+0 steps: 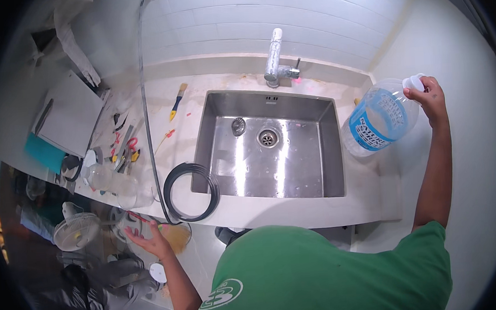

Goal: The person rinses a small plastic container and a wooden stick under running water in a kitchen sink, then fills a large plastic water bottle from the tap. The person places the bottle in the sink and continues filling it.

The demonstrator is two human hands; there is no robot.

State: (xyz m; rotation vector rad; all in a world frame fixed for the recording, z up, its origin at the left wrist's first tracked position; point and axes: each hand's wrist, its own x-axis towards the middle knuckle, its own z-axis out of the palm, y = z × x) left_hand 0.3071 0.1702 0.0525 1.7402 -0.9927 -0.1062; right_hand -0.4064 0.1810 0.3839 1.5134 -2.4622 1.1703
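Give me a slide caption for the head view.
Right hand gripping a plastic water bottle at its white cap beside a stainless-steel sink; left hand open.

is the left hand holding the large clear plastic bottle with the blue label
No, the right hand holds that bottle by its white plastic cap, with the left hand well away.

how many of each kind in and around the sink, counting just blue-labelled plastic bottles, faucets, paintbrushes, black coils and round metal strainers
Blue-labelled plastic bottle: 1
Faucet: 1
Paintbrush: 1
Black coil: 1
Round metal strainer, lying loose in the sink: 1
Total: 5
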